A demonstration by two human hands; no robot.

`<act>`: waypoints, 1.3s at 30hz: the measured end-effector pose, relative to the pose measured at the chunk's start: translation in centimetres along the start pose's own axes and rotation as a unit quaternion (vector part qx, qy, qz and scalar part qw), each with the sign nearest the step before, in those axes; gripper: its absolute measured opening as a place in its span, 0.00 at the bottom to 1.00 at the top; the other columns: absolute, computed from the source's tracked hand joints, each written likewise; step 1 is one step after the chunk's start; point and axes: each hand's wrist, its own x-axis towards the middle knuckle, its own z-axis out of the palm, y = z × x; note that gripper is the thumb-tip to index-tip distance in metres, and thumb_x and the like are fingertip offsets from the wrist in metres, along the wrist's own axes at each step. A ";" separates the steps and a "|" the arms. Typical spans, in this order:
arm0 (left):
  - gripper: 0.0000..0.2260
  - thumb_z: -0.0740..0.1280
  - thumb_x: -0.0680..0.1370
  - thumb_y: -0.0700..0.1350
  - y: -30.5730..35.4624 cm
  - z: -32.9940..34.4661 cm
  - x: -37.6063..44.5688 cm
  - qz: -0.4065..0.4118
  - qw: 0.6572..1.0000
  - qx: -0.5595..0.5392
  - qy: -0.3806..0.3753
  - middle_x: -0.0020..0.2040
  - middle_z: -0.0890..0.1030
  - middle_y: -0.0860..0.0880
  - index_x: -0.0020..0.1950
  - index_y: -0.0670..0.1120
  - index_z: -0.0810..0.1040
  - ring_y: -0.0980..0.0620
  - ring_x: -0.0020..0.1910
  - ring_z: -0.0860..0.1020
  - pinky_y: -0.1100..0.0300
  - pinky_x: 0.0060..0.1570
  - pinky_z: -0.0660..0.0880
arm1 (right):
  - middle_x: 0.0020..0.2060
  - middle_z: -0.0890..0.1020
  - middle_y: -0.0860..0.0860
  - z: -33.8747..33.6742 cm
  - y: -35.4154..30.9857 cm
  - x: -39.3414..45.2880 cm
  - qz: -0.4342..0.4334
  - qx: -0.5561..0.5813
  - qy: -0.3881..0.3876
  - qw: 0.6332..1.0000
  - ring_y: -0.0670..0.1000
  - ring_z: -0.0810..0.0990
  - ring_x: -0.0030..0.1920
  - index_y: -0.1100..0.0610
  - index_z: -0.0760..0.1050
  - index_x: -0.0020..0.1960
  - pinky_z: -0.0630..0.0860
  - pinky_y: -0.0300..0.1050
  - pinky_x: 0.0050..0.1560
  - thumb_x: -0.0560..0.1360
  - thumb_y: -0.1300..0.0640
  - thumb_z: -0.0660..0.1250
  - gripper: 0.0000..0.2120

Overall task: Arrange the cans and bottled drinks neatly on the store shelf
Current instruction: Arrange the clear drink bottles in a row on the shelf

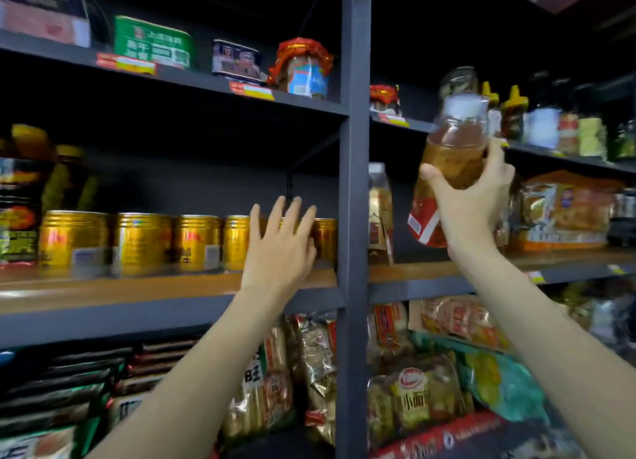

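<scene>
Right hand: the right hand (471, 197) is holding up a bottle of brown drink (451, 169), with the thumb and fingers wrapping around its middle
Bottle: it is tilting a little, with its white cap up, and it is hanging in the air in front of the right side of the shelf, not standing on any board
Left hand: the left hand (278, 245) is reaching out with its fingers spread wide, holding nothing, right at the gold cans (144, 241); I cannot tell if it is touching them
Cans: they are standing in 1 row on the wooden shelf board (120, 290), left of the dark post (354, 217)
Other bottle: 1 more bottle (378, 214) is standing just right of the post
What could go wrong: the open hand could be bumping the last can and knocking the row crooked; the tilting bottle could be slipping, or hitting the standing bottle when it is going down
</scene>
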 end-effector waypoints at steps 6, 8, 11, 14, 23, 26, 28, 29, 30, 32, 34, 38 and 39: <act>0.25 0.47 0.79 0.52 -0.2 0.1 0.2 -0.018 0.999 0.045 -0.011 0.68 0.73 0.42 0.72 0.45 0.68 0.41 0.68 0.69 0.41 0.68 0.59 | 0.67 0.65 0.56 3.1 4.6 1.8 0.047 -0.032 -0.045 0.997 0.54 0.70 0.63 0.55 0.57 0.75 0.66 0.40 0.55 0.74 0.49 0.70 0.35; 0.26 0.46 0.77 0.52 -0.2 0.2 0.3 -0.021 0.999 0.043 -0.014 0.62 0.78 0.42 0.69 0.45 0.71 0.41 0.62 0.75 0.41 0.66 0.63 | 0.68 0.65 0.58 3.7 6.2 1.9 0.078 -0.051 -0.071 0.993 0.57 0.69 0.65 0.55 0.56 0.76 0.67 0.45 0.59 0.75 0.49 0.69 0.35; 0.25 0.49 0.77 0.51 -0.2 0.2 0.2 -0.018 0.999 0.050 -0.007 0.57 0.80 0.42 0.68 0.44 0.72 0.41 0.57 0.78 0.42 0.63 0.67 | 0.69 0.66 0.58 4.2 8.5 1.5 0.111 -0.070 -0.117 0.984 0.59 0.67 0.68 0.53 0.56 0.76 0.67 0.53 0.64 0.76 0.49 0.67 0.34; 0.24 0.50 0.77 0.50 -0.1 0.4 0.2 -0.014 0.998 0.058 0.006 0.55 0.81 0.41 0.67 0.43 0.73 0.41 0.55 0.78 0.42 0.62 0.68 | 0.69 0.68 0.58 4.2 9.5 1.4 0.095 -0.095 -0.157 0.978 0.60 0.67 0.69 0.53 0.55 0.76 0.66 0.56 0.65 0.77 0.48 0.65 0.32; 0.24 0.49 0.77 0.50 -0.1 0.3 0.1 -0.010 0.998 0.062 -0.006 0.56 0.80 0.40 0.67 0.42 0.72 0.40 0.57 0.78 0.42 0.62 0.68 | 0.68 0.66 0.60 2.5 8.4 0.8 0.080 -0.152 -0.235 0.956 0.60 0.69 0.66 0.58 0.55 0.76 0.68 0.51 0.61 0.80 0.54 0.61 0.28; 0.24 0.49 0.79 0.50 0.0 0.1 -0.2 -0.019 0.998 0.051 -0.015 0.62 0.77 0.40 0.70 0.42 0.69 0.41 0.62 0.75 0.46 0.63 0.68 | 0.66 0.67 0.58 1.3 7.1 -0.8 0.029 -0.136 -0.196 0.971 0.57 0.73 0.60 0.58 0.60 0.72 0.70 0.46 0.53 0.80 0.58 0.61 0.22; 0.23 0.51 0.81 0.49 0.2 -0.3 -0.4 -0.022 0.998 0.034 -0.038 0.69 0.70 0.42 0.75 0.43 0.61 0.43 0.68 0.68 0.49 0.67 0.62 | 0.65 0.68 0.57 0.7 5.7 -1.9 0.009 -0.119 -0.201 0.972 0.56 0.75 0.57 0.57 0.60 0.71 0.73 0.48 0.54 0.79 0.60 0.62 0.22; 0.23 0.52 0.81 0.48 0.1 -0.4 -0.3 -0.016 0.999 0.019 -0.025 0.72 0.67 0.43 0.76 0.44 0.58 0.44 0.71 0.65 0.51 0.69 0.59 | 0.65 0.67 0.57 0.4 4.9 -2.4 -0.002 -0.111 -0.204 0.973 0.55 0.75 0.56 0.56 0.60 0.71 0.74 0.50 0.55 0.79 0.61 0.63 0.23; 0.23 0.53 0.81 0.47 0.0 -0.8 -0.3 -0.004 1.000 -0.003 -0.018 0.73 0.65 0.44 0.76 0.44 0.57 0.45 0.71 0.64 0.52 0.69 0.58 | 0.65 0.66 0.56 0.2 4.1 -2.7 -0.018 -0.107 -0.203 0.973 0.54 0.75 0.55 0.56 0.59 0.71 0.75 0.51 0.55 0.78 0.62 0.63 0.24; 0.21 0.58 0.79 0.44 -0.8 -1.7 -0.8 0.038 0.999 -0.038 -0.007 0.70 0.68 0.44 0.72 0.43 0.64 0.45 0.67 0.69 0.51 0.67 0.62 | 0.65 0.65 0.56 -0.2 2.0 -3.2 -0.049 -0.111 -0.199 0.973 0.51 0.76 0.52 0.55 0.58 0.71 0.76 0.51 0.54 0.78 0.63 0.64 0.25; 0.19 0.57 0.75 0.43 -3.0 -2.8 -1.8 0.063 0.997 -0.045 0.012 0.64 0.74 0.43 0.66 0.42 0.72 0.43 0.59 0.76 0.49 0.60 0.69 | 0.65 0.65 0.57 -0.1 -0.1 -4.0 -0.076 -0.119 -0.216 0.966 0.51 0.75 0.49 0.56 0.58 0.72 0.75 0.49 0.52 0.78 0.63 0.63 0.25; 0.21 0.52 0.73 0.46 -11.0 -6.6 -4.8 0.028 0.999 -0.033 0.031 0.61 0.76 0.43 0.62 0.42 0.73 0.44 0.56 0.76 0.48 0.59 0.70 | 0.66 0.64 0.58 3.4 -4.9 -6.8 -0.139 -0.124 -0.269 0.945 0.54 0.71 0.60 0.57 0.59 0.73 0.67 0.42 0.56 0.77 0.61 0.65 0.27; 0.21 0.53 0.73 0.46 -13.6 -7.4 -5.6 0.017 0.998 -0.023 0.054 0.60 0.75 0.44 0.62 0.42 0.73 0.45 0.57 0.75 0.49 0.59 0.69 | 0.66 0.64 0.58 4.7 -6.5 -8.1 -0.149 -0.114 -0.273 0.944 0.53 0.70 0.61 0.58 0.59 0.72 0.66 0.42 0.57 0.77 0.61 0.65 0.26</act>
